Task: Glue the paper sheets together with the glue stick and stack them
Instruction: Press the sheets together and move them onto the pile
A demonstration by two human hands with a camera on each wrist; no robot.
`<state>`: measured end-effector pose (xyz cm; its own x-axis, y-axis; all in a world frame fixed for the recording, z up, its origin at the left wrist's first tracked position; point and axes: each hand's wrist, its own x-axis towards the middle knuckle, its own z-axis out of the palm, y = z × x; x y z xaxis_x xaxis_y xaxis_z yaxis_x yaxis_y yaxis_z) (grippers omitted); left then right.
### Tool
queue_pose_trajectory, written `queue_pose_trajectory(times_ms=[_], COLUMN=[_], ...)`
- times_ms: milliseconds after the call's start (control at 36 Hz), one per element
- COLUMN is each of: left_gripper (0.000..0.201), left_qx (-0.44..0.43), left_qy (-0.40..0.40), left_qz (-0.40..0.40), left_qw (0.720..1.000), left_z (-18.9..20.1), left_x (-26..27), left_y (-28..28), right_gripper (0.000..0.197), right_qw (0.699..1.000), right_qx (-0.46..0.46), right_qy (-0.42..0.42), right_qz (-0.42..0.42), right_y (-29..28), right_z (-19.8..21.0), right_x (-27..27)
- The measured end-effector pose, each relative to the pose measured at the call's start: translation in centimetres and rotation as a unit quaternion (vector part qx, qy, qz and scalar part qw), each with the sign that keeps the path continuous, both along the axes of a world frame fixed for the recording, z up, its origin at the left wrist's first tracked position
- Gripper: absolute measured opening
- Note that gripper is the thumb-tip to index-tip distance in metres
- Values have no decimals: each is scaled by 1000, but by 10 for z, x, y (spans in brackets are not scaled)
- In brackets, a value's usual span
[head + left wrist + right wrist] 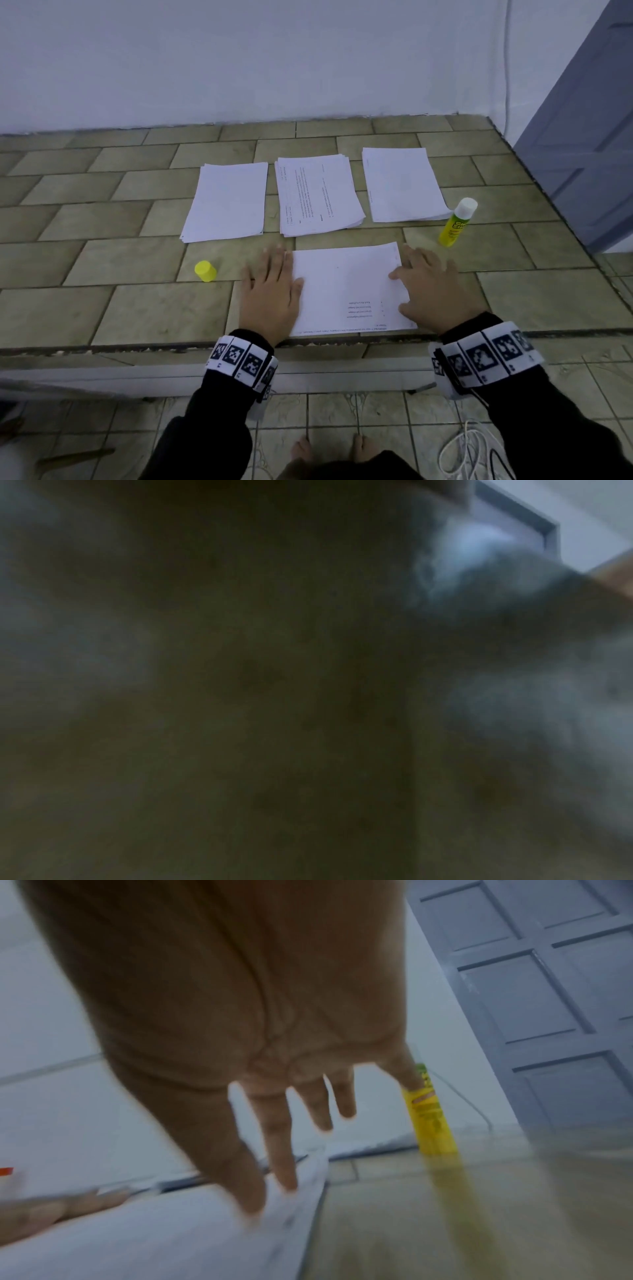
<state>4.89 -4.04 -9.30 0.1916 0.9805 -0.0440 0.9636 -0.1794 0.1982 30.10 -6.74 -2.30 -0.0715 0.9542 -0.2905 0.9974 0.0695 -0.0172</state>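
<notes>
A white paper sheet [346,291] with a few printed lines lies at the near edge of the tiled counter [137,267]. My left hand [272,270] lies flat with straight fingers along its left edge. On the sheet's right edge rests my right hand [416,270], fingers spread; its straight fingers [284,1161] touch the sheet [154,1231] in the right wrist view. The yellow glue stick [457,222] stands uncapped to the right, also seen as glue stick [433,1121]. Its yellow cap [205,271] lies to the left. The left wrist view is dark and blurred.
Three paper stacks lie side by side further back: a left stack [227,200], a printed middle stack [320,195] and a right stack [402,185]. A white wall [274,58] backs the counter. A grey door [589,137] stands at the right. White cables [472,452] lie on the floor.
</notes>
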Motion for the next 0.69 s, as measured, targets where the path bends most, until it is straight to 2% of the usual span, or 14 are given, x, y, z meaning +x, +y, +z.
queue_pose_trajectory(times_ms=[83,194,250,361,472,583,694], left_gripper=[82,81,77,71,72,79,78], left_qx=[4,6,19,24,29,21,28], left_qy=[18,18,11,6,12,16,10], left_qz=[1,-2,-4,-3,-5,-3,-4], left_qw=[1000,1000,1000,1000,999,1000,1000], left_z=[-4,-5,-7,-9,-9,-9,-10], left_x=[0,0,0,-2,-1,-1,-1], left_y=[1,2,2,2,2,3,2], right_gripper=[41,63,75,61,69,82,85], right_qw=[998,988,986,987,987,991,993], right_qx=[65,82,69,80,90,90,97], right_qy=[3,121,122,102,113,89,63], right_qz=[-15,42,90,91,74,34,-18], right_y=[-4,-7,-5,4,6,6,4], right_z=[-4,-21,-33,-52,-67,-67,-70], right_x=[-17,-57,-77,-95,-79,-47,-12])
